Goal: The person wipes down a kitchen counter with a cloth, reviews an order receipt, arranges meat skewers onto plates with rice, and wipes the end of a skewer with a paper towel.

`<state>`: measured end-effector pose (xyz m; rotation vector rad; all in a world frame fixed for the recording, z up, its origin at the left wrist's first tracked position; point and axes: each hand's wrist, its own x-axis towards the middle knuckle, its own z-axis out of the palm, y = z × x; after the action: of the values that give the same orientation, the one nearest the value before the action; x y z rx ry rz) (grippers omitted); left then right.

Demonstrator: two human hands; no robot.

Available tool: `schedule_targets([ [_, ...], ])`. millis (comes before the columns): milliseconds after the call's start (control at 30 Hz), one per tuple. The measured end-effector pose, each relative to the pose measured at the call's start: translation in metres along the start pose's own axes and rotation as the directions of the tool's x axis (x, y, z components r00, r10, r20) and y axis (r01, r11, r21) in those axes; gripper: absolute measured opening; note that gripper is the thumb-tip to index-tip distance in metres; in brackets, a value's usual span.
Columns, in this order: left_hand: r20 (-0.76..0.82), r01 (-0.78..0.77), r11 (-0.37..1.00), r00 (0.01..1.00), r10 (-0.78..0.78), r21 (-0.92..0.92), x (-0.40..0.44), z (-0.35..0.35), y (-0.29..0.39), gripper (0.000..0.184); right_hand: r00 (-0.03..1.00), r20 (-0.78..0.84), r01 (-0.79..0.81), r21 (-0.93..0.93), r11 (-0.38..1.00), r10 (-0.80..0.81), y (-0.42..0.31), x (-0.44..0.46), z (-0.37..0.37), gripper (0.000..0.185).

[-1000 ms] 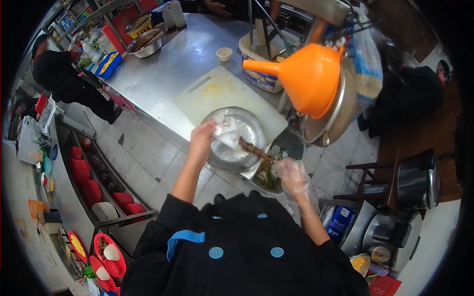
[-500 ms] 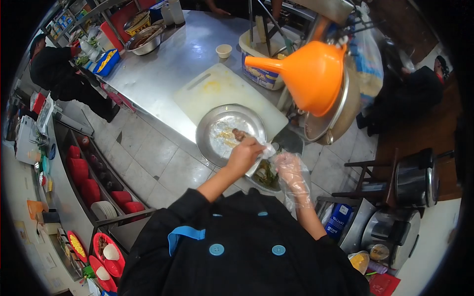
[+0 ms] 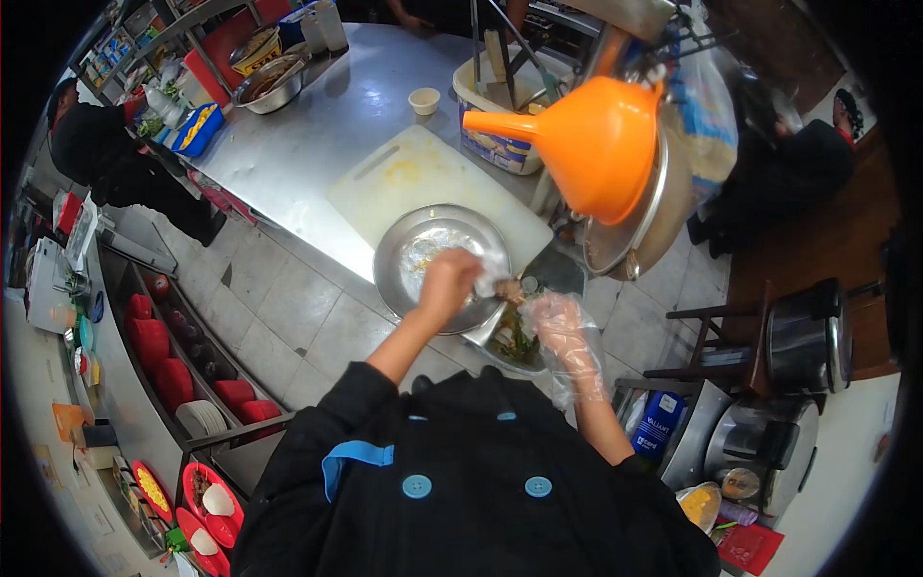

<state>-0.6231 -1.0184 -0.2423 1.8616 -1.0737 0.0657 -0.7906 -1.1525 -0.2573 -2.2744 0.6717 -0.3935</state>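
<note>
A round metal pan [image 3: 394, 274] with greasy yellow residue rests on a white cutting board [image 3: 365, 192]. My left hand [image 3: 450, 284], bare, is over the pan's near right side, its fingers closed on a crumpled white wad [image 3: 492, 273] that could be paper or plastic. Just right of the wad is a brown piece of meat [image 3: 510, 290], between my two hands; which hand carries it is unclear. My right hand [image 3: 558, 325] wears a clear plastic glove [image 3: 580, 361], fingers curled beside the meat. Below them sits a container of green leafy scraps [image 3: 514, 338].
An orange funnel [image 3: 601, 149] hangs close on the right, with a large metal pot lid [image 3: 659, 212] behind it. On the steel table [image 3: 288, 135] are a small cup [image 3: 424, 100] and a tub of utensils [image 3: 495, 144]. Another person [image 3: 106, 154] stands at far left.
My left hand has drawn back a little to the left. The brown meat has shifted from over the pan to the gap between my hands. My right hand has hardly moved.
</note>
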Motion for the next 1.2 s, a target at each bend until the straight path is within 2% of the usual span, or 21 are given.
schedule_targets([
  [33, -0.096, 0.158, 0.987, 0.982, -0.161, -0.032, 0.003, -0.004, -0.006, 0.011, 1.0, 0.001, 0.0, 0.001, 1.0, 0.0, 0.003, 0.0, -0.002, 0.024],
  [67, -0.157, 0.224, 0.973, 0.96, -0.231, -0.06, 0.011, -0.019, -0.003, 0.011, 1.0, 0.017, -0.001, 0.047, 0.999, 0.0, -0.002, 0.001, -0.008, 0.024],
  [100, -0.153, 0.225, 0.973, 0.961, -0.231, -0.059, 0.011, -0.023, -0.003, 0.011, 0.999, 0.033, -0.004, 0.09, 0.996, 0.001, -0.004, 0.0, -0.012, 0.023],
  [167, 0.008, 0.199, 0.977, 0.98, -0.199, -0.074, 0.011, -0.026, -0.004, 0.01, 1.0, 0.012, 0.005, 0.085, 0.996, -0.006, 0.001, 0.0, -0.007, 0.023],
  [200, 0.101, -0.05, 0.998, 0.994, 0.047, 0.025, 0.01, -0.019, -0.012, 0.009, 1.0, -0.01, 0.016, 0.082, 0.997, -0.015, 0.001, 0.001, -0.005, 0.023],
  [233, 0.191, -0.155, 0.988, 0.97, 0.151, 0.008, 0.006, -0.013, -0.013, 0.008, 1.0, -0.008, 0.019, 0.083, 0.996, -0.018, 0.001, 0.002, -0.005, 0.023],
  [300, 0.204, -0.194, 0.98, 0.962, 0.183, 0.036, -0.002, -0.003, -0.002, 0.009, 0.997, 0.044, -0.069, 0.087, 0.994, 0.066, -0.015, 0.002, -0.014, 0.023],
  [433, 0.21, -0.226, 0.973, 0.955, 0.211, 0.047, 0.003, -0.008, -0.007, 0.011, 0.999, 0.048, -0.028, 0.093, 0.995, 0.023, -0.001, 0.0, -0.012, 0.023],
  [467, 0.047, -0.017, 1.0, 0.999, 0.016, 0.015, 0.007, -0.013, -0.008, 0.011, 0.997, 0.06, -0.046, 0.118, 0.992, 0.039, 0.0, -0.001, -0.016, 0.023],
  [500, -0.104, 0.184, 0.982, 0.977, -0.188, -0.049, 0.011, -0.02, -0.008, 0.012, 0.996, 0.072, -0.068, 0.146, 0.987, 0.058, -0.001, -0.002, -0.017, 0.023],
  [633, -0.118, 0.299, 0.954, 0.949, -0.293, 0.03, 0.025, -0.044, -0.017, 0.012, 0.982, 0.105, -0.177, 0.232, 0.956, 0.157, -0.01, -0.006, -0.025, 0.023],
  [667, -0.002, 0.153, 0.986, 0.988, -0.153, 0.074, 0.018, -0.036, -0.025, 0.012, 0.979, 0.122, -0.193, 0.273, 0.942, 0.166, -0.011, -0.006, -0.024, 0.022],
  [733, 0.224, -0.145, 0.981, 0.968, 0.114, 0.127, 0.009, -0.023, -0.036, 0.009, 0.975, 0.141, -0.207, 0.315, 0.926, 0.17, -0.013, -0.004, -0.024, 0.022],
  [833, 0.198, -0.165, 0.96, 0.973, 0.12, 0.227, 0.001, -0.012, -0.026, 0.008, 0.975, 0.137, -0.208, 0.307, 0.929, 0.174, -0.01, -0.006, -0.021, 0.022],
  [900, 0.208, -0.166, 0.966, 0.97, 0.124, 0.199, 0.004, -0.015, -0.034, 0.008, 0.993, 0.059, -0.113, 0.316, 0.942, 0.1, -0.003, -0.007, -0.016, 0.023],
  [967, 0.228, -0.168, 0.973, 0.965, 0.13, 0.157, 0.013, -0.027, -0.036, 0.007, 0.985, 0.102, -0.164, 0.314, 0.935, 0.139, -0.01, -0.007, -0.023, 0.023],
  [1000, -0.002, 0.038, 0.992, 0.999, -0.038, 0.121, 0.016, -0.029, -0.026, 0.006, 0.972, 0.145, -0.221, 0.313, 0.923, 0.184, -0.016, -0.006, -0.025, 0.023],
  [1100, 0.028, -0.013, 0.989, 1.0, 0.009, 0.145, 0.025, -0.034, -0.024, 0.007, 0.976, 0.101, -0.217, 0.304, 0.928, 0.195, -0.018, -0.009, -0.023, 0.022],
  [1133, 0.142, -0.018, 0.991, 0.99, -0.002, 0.135, 0.02, -0.029, -0.024, 0.009, 0.975, 0.102, -0.218, 0.3, 0.929, 0.196, -0.019, -0.01, -0.024, 0.022],
  [1167, 0.138, -0.015, 0.991, 0.99, -0.004, 0.134, 0.014, -0.02, -0.027, 0.009, 0.975, 0.114, -0.215, 0.267, 0.939, 0.19, -0.021, -0.009, -0.025, 0.023],
  [1200, 0.187, -0.089, 0.984, 0.981, 0.059, 0.156, 0.008, -0.012, -0.029, 0.01, 0.975, 0.127, -0.21, 0.236, 0.949, 0.184, -0.022, -0.008, -0.025, 0.023],
])
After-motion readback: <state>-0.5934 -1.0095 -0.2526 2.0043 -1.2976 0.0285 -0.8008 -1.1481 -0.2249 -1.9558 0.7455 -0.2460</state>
